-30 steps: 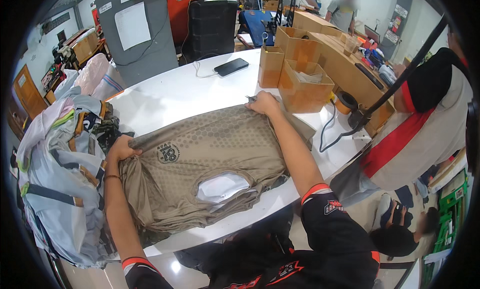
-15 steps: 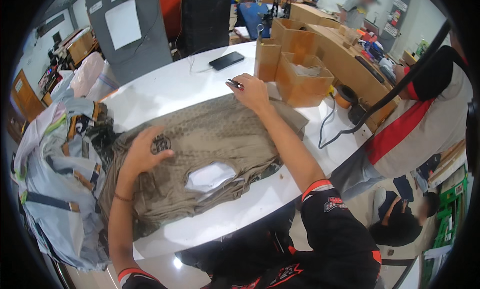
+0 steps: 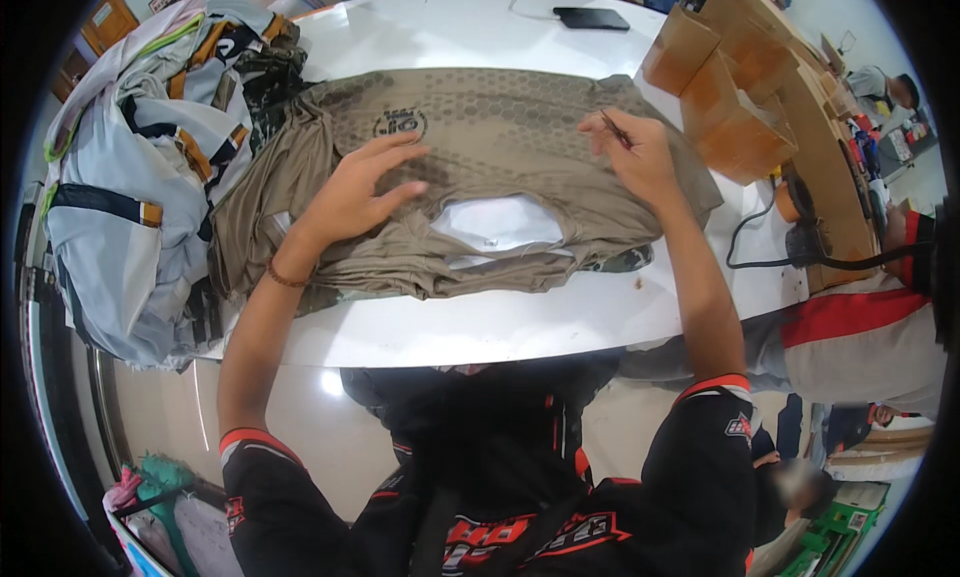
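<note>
A brown T-shirt [image 3: 510,127] with a darker hexagon pattern and a round dark print lies spread on the white table. Its neck opening faces me, and white material [image 3: 500,224] shows inside it. My left hand [image 3: 352,192] is open, thumb and fingers apart, at the shirt's left part just below the round print. Over the right part of the shirt, my right hand [image 3: 645,162] is closed around small dark thread snips [image 3: 617,129]. The tips of the snips point up and to the left; the rest is hidden in the palm.
Piled grey and white garments [image 3: 110,247] cover the table's left end. At the far side lies a black phone [image 3: 590,18] with a cable. Open cardboard boxes [image 3: 735,117] and a black cord [image 3: 735,247] are on the right, where another person's sleeve [image 3: 850,317] reaches close to the table.
My view has tilted down toward the table. The right hand with the snips has come back from the shirt's far edge to over its right part. The left hand stays open near the print.
</note>
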`<state>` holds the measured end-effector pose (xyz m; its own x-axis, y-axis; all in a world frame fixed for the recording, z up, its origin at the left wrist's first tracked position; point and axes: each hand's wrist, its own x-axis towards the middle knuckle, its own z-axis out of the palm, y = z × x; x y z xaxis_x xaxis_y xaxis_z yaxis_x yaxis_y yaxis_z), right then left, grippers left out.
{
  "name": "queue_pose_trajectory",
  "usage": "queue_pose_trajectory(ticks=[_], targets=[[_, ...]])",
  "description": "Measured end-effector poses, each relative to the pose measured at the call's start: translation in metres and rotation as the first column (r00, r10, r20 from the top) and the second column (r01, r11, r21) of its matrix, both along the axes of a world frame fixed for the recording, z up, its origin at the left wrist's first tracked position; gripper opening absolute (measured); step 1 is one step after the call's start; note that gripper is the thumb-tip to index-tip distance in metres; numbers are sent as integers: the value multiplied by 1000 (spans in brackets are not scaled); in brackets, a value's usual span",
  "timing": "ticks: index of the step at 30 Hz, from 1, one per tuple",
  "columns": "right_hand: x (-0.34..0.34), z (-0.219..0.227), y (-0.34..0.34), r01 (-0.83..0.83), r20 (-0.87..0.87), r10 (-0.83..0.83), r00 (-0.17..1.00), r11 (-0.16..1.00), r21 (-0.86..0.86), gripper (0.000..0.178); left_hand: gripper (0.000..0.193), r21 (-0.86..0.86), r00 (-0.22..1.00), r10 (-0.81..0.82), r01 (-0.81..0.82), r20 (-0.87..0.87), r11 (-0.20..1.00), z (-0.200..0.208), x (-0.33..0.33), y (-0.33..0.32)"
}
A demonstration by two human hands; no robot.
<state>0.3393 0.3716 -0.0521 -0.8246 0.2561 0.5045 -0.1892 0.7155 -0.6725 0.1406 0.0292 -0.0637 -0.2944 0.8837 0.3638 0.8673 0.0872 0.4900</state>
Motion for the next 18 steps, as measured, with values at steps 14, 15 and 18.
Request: queue_pose_trajectory(ticks=[14,15,18], targets=[[43,8,-52,-286,11,298,954,924,-253,31,19,8,951,-181,184,253,983,25,112,48],[44,11,-52,-263,29,281,959,926,-270,31,19,6,953,-179,183,245,983,20,118,48],[44,14,-53,-208,81,246,966,924,-321,31,19,25,964,-203,202,170,979,9,124,48]])
